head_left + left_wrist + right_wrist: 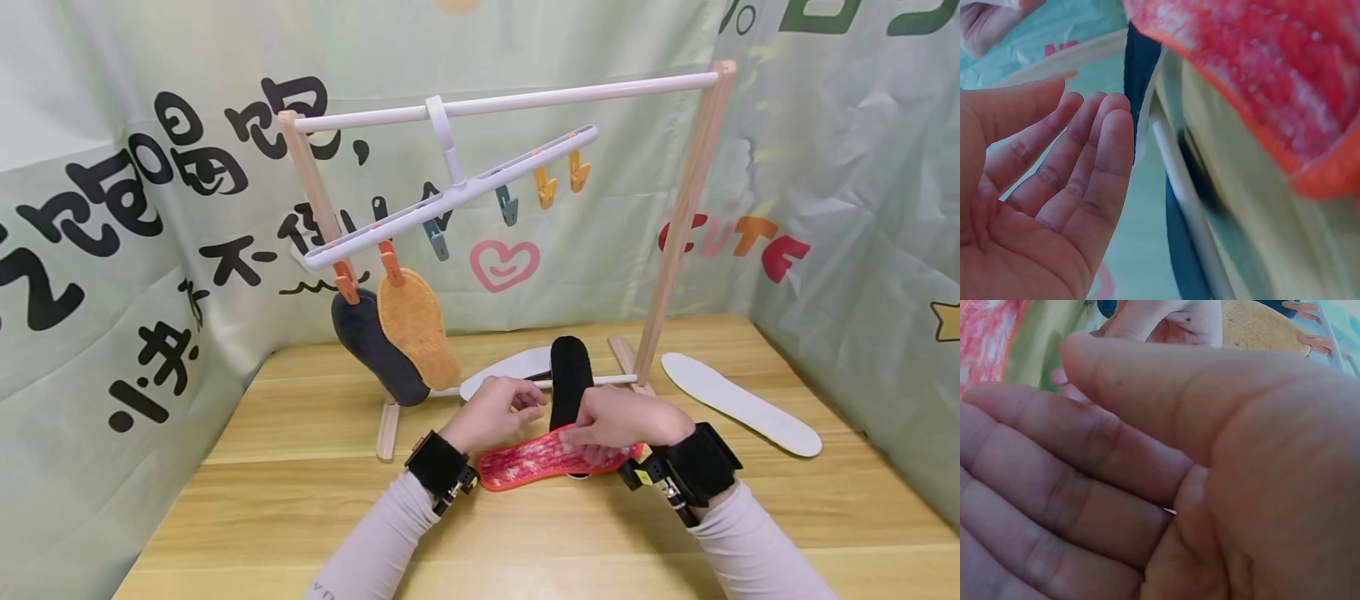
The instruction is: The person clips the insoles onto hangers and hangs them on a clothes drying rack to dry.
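1. Pale sleeves [378,533] reach in over the wooden worktop [255,517], with a black strapped device [701,467] on the right wrist.
2. Red insole [528,464]: mottled red and pink with whitish flecks and a bright orange-red border. It lies crosswise over the near end of a black insole [570,375], in front of the rack (one end is partly behind the right hand [626,417]).
3. Right hand: over the red insole, fingers relaxed and only slightly bent, palm bare, grasping nothing; whether the fingertips touch the insole, I cannot tell.
4. Left hand [495,412]: released, fingers loosely bent and thumb well apart from them, just beside the red and black insoles, holding nothing.
5. Behind, an orange-yellow insole [416,325] and a dark navy insole [367,342] hang from orange clothespins [391,265].
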Demonstrator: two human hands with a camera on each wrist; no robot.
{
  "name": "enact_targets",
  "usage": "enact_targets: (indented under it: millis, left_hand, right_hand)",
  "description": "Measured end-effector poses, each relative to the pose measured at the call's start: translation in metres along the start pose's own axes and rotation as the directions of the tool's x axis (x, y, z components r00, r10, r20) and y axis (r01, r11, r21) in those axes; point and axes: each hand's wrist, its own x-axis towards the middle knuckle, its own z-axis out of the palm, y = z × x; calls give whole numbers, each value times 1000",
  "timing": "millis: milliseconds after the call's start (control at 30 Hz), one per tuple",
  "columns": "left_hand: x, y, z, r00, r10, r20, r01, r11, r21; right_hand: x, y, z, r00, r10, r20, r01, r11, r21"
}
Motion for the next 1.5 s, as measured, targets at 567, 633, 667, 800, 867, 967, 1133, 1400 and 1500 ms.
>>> enact_targets:
  millis: [567,633,667,800,867,967,1133,1400,1500]
  left_hand:
    - [2,-3,18,998,2,56,-1,1000,-17]
    - [2,-2,19,998,0,64,1,1000,-9]
    - [2,-2,19,998,0,68,1,1000,-7]
    - [2,-2,21,997,4,80,-5,1000,9]
    - [2,-2,22,997,8,82,-10,1000,21]
    - [2,-2,22,996,16,87,-20,999,42]
    - [2,-1,23,995,30,97,-35,998,49]
    - [1,-2,29,993,11,114,-17,999,50]
    - [0,-1,29,993,3,121,-9,999,52]
  right_hand:
    - [4,4,7,994,103,-22,-104,994,-27]
    - [4,3,7,993,119,-22,-119,993,-26]
    - [5,3,7,992,123,-21,-124,992,-25]
    - [5,2,9,992,123,-2,-123,992,-18]
    - [5,2,10,993,117,1,-117,993,-24]
    - [6,3,11,993,115,-5,-115,993,-27]
    - [8,4,15,992,128,-2,-128,991,-30]
    - [10,7,17,991,136,14,-136,990,-28]
    - [11,8,18,989,147,12,-146,989,-26]
